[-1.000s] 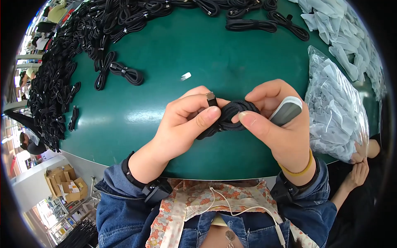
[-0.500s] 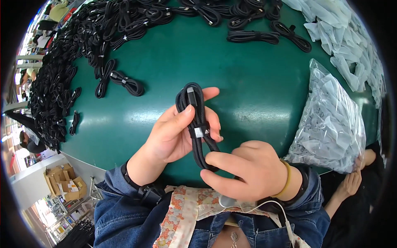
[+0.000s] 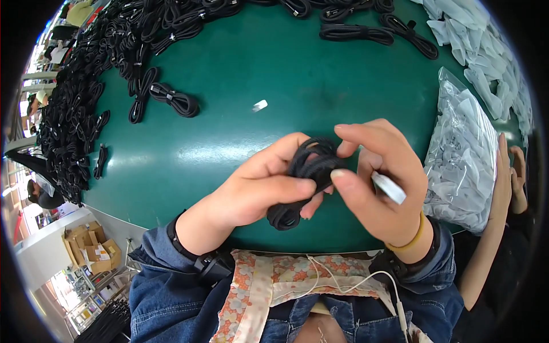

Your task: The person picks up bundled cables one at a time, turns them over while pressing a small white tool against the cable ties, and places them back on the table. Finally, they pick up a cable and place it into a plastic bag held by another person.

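A coiled black braided cable [image 3: 313, 160] is gripped in my left hand [image 3: 246, 191], thumb over the coil and fingers behind it. My right hand [image 3: 397, 166] is at the coil's right side, thumb touching or nearly touching it and the forefinger bent toward its upper edge. From the curled fingers of that hand sticks out a flat grey-white piece [image 3: 390, 187]; its kind cannot be told. A small white rectangular piece [image 3: 260, 105], smeared by motion, shows beyond my left hand, over or on the table. The cable's tie and connector cannot be made out.
Piles of coiled black cables [image 3: 74, 114] cover the green table's [image 3: 229, 74] left and far sides. Another coiled cable [image 3: 174, 101] lies apart. Rightward are a clear bag [image 3: 460, 166] of translucent pieces, a loose heap [image 3: 477, 51] of them, and another person's hand [image 3: 501, 177] at the bag.
The coil has tilted rightward in my left hand. My right hand has moved up and right, showing the grey-white piece. A small white piece appears beyond. The other person's hands have risen beside the bag.
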